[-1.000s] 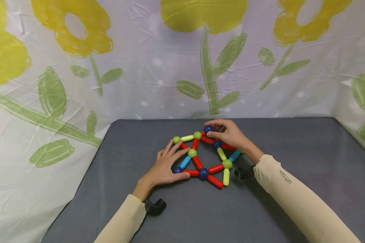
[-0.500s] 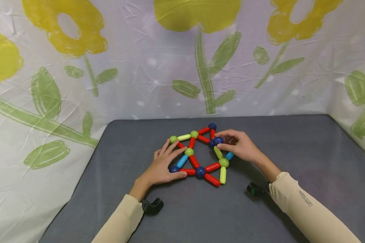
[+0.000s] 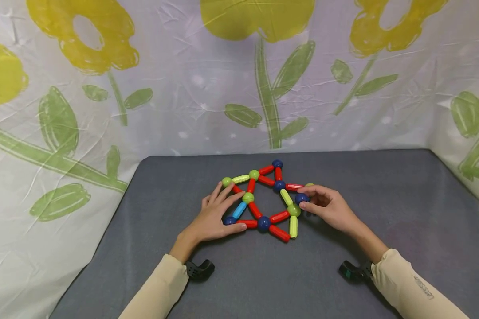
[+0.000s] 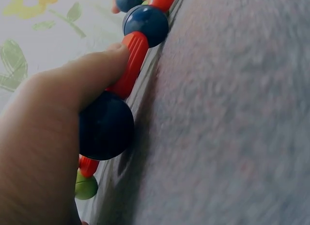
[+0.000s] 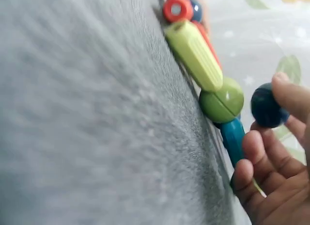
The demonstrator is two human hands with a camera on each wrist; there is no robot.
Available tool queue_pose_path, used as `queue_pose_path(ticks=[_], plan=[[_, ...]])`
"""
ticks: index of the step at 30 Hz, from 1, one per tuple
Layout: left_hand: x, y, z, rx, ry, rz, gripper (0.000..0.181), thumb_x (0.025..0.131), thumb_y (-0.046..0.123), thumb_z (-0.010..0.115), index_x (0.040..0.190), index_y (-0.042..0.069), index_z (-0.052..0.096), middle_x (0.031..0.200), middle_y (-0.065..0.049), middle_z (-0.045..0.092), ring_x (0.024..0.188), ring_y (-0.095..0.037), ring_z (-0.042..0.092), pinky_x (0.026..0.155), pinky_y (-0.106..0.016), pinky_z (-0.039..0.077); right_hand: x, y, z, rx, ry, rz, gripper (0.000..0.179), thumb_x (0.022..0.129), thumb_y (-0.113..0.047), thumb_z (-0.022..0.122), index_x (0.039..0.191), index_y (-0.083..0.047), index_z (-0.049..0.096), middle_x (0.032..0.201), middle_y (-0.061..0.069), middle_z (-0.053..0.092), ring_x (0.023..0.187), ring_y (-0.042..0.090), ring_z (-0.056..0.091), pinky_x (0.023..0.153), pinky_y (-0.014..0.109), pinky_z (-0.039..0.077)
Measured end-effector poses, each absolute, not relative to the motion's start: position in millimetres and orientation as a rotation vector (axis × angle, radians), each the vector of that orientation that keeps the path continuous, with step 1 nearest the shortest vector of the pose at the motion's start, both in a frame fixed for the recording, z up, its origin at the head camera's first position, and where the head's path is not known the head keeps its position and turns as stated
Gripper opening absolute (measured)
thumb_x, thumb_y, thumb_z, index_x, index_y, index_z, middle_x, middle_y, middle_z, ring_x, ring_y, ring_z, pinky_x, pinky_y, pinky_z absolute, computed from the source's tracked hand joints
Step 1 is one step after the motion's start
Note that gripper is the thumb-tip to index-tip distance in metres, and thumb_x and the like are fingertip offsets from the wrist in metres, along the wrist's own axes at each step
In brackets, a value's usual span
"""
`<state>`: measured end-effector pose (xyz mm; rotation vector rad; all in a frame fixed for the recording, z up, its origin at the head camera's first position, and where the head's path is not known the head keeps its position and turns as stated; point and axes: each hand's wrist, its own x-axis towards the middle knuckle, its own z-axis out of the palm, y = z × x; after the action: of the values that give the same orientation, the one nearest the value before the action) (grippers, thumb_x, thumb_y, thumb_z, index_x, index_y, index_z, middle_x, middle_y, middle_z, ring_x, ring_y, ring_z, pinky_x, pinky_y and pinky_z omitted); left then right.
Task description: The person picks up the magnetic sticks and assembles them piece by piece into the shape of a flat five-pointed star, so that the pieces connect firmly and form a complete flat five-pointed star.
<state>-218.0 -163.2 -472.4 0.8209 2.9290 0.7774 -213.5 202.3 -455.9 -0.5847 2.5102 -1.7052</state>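
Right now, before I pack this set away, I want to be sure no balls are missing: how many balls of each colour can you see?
Dark blue balls: 5 (one pinched by the right hand)
Green balls: 5
Total: 10

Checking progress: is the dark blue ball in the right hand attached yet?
Detached: the right hand pinches the dark blue ball clear of the rods.

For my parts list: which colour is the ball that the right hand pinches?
Dark blue ball, clearest in the right wrist view.
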Motion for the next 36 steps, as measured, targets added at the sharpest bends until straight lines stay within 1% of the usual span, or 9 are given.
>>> queue_pose_path(ticks=[5, 11, 16, 20, 23, 26, 30, 33, 36], plan=[[-215.9, -157.6, -472.1, 0.773, 2.930, 0.764, 0.089, 0.086, 0.069, 0.066, 0.160, 0.037, 0.029, 0.173, -0.001, 0.010, 0.160, -0.033, -0.007, 0.117, -0.066, 0.013, -205.1, 208.9, -464.0, -0.580, 2.470, -1.753, 0.032, 0.095, -0.016, 0.072, 0.125, -0.008, 0.066, 0.100, 0.005, 0.066, 0.080, 0.014, 0.061, 0.069, 0.025, 0.053], [-216.9, -156.2, -472.5, 0.739, 2.932, 0.770, 0.088, 0.085, 0.071, 0.064, 0.160, 0.040, 0.029, 0.173, 0.002, 0.010, 0.160, -0.030, -0.008, 0.117, -0.064, 0.013, -197.4, 212.7, -467.6, -0.599, 2.455, -1.736, 0.031, 0.093, -0.014, 0.074, 0.122, -0.008, 0.066, 0.091, 0.005, 0.062, 0.076, 0.014, 0.057, 0.064, 0.025, 0.048], [-217.9, -158.3, -472.1, 0.709, 2.948, 0.786, 0.082, 0.088, 0.069, 0.063, 0.158, 0.039, 0.034, 0.173, 0.003, 0.011, 0.160, -0.033, -0.003, 0.116, -0.065, 0.014, -195.3, 213.0, -472.0, -0.703, 2.437, -1.713, 0.030, 0.092, -0.011, 0.075, 0.121, -0.009, 0.066, 0.093, 0.004, 0.062, 0.076, 0.015, 0.057, 0.063, 0.026, 0.046], [-219.0, -160.2, -472.7, 0.664, 2.987, 0.799, 0.075, 0.091, 0.065, 0.061, 0.156, 0.035, 0.040, 0.172, 0.000, 0.016, 0.160, -0.035, 0.003, 0.115, -0.066, 0.015, -193.3, 210.7, -473.6, -0.772, 2.438, -1.705, 0.031, 0.091, -0.009, 0.076, 0.120, -0.009, 0.067, 0.094, 0.004, 0.064, 0.078, 0.014, 0.057, 0.064, 0.026, 0.046], [-219.6, -160.9, -473.2, 0.662, 3.028, 0.814, 0.071, 0.094, 0.061, 0.061, 0.156, 0.033, 0.041, 0.171, -0.004, 0.020, 0.159, -0.037, 0.007, 0.114, -0.067, 0.017, -191.8, 207.6, -475.3, -0.818, 2.439, -1.692, 0.031, 0.090, -0.009, 0.077, 0.119, -0.010, 0.068, 0.096, 0.004, 0.065, 0.080, 0.013, 0.058, 0.066, 0.025, 0.047], [-218.8, -158.5, -471.4, 0.717, 3.066, 0.834, 0.066, 0.096, 0.054, 0.062, 0.155, 0.031, 0.043, 0.169, -0.006, 0.025, 0.158, -0.038, 0.012, 0.112, -0.066, 0.020, -189.6, 203.6, -477.4, -0.871, 2.456, -1.656, 0.031, 0.089, -0.009, 0.078, 0.118, -0.012, 0.068, 0.099, 0.004, 0.067, 0.082, 0.013, 0.058, 0.069, 0.024, 0.048], [-213.6, -145.8, -464.4, 0.893, 3.081, 0.844, 0.057, 0.096, 0.045, 0.068, 0.148, 0.028, 0.052, 0.166, -0.009, 0.032, 0.156, -0.041, 0.017, 0.109, -0.065, 0.025, -186.2, 197.7, -479.3, -0.910, 2.475, -1.614, 0.034, 0.087, -0.011, 0.081, 0.118, -0.013, 0.068, 0.104, 0.003, 0.069, 0.084, 0.015, 0.059, 0.073, 0.025, 0.049], [-207.5, -130.8, -459.5, 1.034, 3.050, 0.815, 0.050, 0.094, 0.041, 0.071, 0.141, 0.030, 0.058, 0.165, -0.008, 0.034, 0.156, -0.040, 0.017, 0.108, -0.064, 0.027, -183.9, 193.5, -479.2, -0.886, 2.476, -1.602, 0.037, 0.085, -0.015, 0.083, 0.119, -0.015, 0.068, 0.105, 0.001, 0.068, 0.085, 0.016, 0.059, 0.074, 0.025, 0.050], [-200.8, -116.3, -457.1, 1.120, 3.007, 0.756, 0.046, 0.094, 0.042, 0.072, 0.138, 0.034, 0.059, 0.165, -0.008, 0.032, 0.157, -0.038, 0.015, 0.110, -0.064, 0.026, -182.4, 189.0, -479.5, -0.877, 2.486, -1.593, 0.037, 0.083, -0.018, 0.086, 0.115, -0.018, 0.068, 0.102, -0.002, 0.068, 0.084, 0.016, 0.059, 0.074, 0.025, 0.049]])
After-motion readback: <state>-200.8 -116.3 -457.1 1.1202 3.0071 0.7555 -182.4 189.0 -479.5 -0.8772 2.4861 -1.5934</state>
